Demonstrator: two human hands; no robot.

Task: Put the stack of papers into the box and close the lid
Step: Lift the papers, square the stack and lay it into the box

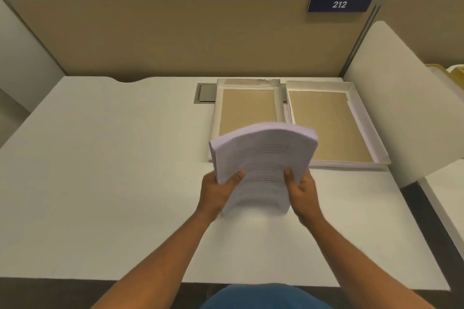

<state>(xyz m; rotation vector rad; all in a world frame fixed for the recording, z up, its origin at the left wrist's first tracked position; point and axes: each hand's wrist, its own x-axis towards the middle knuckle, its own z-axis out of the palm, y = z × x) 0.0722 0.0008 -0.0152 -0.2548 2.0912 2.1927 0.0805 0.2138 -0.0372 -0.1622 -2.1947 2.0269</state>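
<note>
Thick and floppy, the stack of papers likely feels heavy and could fan or slip, so gripping both side edges suits it. The left hand and right hand clamp its near end, holding it bowed above the desk, near two open trays. The sheets look pale with faint print.
</note>
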